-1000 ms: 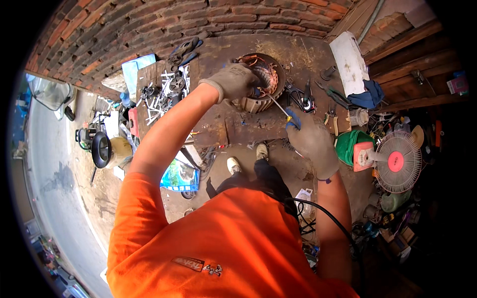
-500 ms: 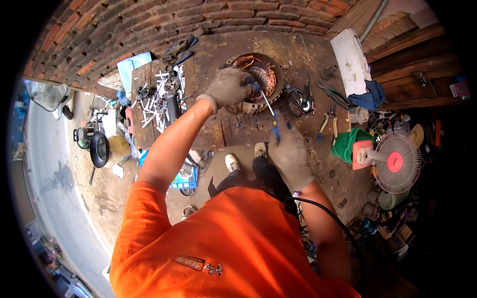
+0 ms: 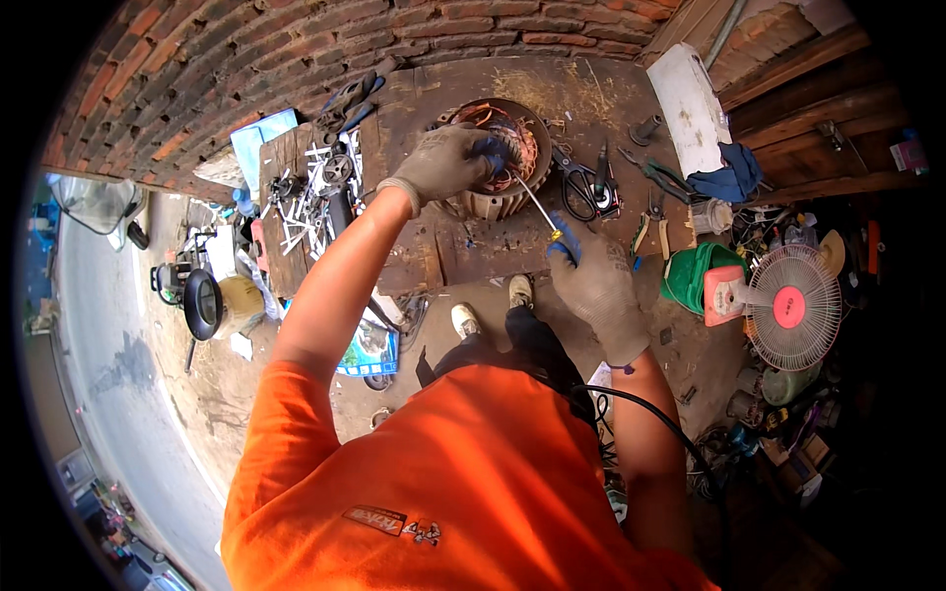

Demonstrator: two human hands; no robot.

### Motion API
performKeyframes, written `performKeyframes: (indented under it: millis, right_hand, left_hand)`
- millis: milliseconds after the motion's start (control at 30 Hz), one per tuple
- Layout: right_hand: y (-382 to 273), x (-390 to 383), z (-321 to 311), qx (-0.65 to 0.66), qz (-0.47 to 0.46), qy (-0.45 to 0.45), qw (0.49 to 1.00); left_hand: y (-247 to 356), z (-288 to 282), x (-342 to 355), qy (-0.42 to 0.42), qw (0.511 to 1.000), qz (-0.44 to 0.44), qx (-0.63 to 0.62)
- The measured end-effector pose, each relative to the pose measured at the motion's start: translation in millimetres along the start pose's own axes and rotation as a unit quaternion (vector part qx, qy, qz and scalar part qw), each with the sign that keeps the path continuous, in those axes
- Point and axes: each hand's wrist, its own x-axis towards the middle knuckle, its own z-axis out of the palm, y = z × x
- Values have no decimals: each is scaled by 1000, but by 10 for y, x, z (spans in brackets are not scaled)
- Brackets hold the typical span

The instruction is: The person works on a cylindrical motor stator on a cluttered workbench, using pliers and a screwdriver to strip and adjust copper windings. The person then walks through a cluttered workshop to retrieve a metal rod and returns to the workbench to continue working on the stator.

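On the wooden table stands a round motor stator [image 3: 500,206] with copper windings [image 3: 532,150] inside its ring. My left hand [image 3: 439,167], in a grey-brown glove with dark blue fingertips, lies over the stator's left side, its fingers curled over the rim into the windings. My right hand [image 3: 597,288], gloved alike, is closed round a screwdriver [image 3: 539,206] with a yellow and blue handle. The long metal shaft slants up and left, its end at the windings by my left fingertips. The exact contact of the tip is hidden.
Right of the stator lie black-handled scissors [image 3: 579,197], pliers [image 3: 668,184] and a dark cloth [image 3: 726,173]. Metal scraps [image 3: 313,197] cover the table's left part. A green bucket [image 3: 687,276] and a fan [image 3: 788,307] stand at right. A brick wall [image 3: 443,41] rises behind.
My right hand has shifted slightly right with the screwdriver and is less blurred. My left hand stays on the stator. The whole view has tilted a little.
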Motion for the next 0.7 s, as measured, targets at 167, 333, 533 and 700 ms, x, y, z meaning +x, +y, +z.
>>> performKeyframes:
  millis: [167,333,533,700]
  right_hand:
    - [22,9,-65,37,0,16,999]
    - [-78,133,-181,112,47,-47,991]
    - [47,221,44,227,48,-42,972]
    - [-176,558,-312,141,86,-221,961]
  left_hand:
    - [128,84,87,-1,994,-88,67]
    - [120,72,97,-23,989,-141,29]
    - [-37,15,77,-49,989,-116,-75]
    - [84,-90,42,-59,990,-90,-89]
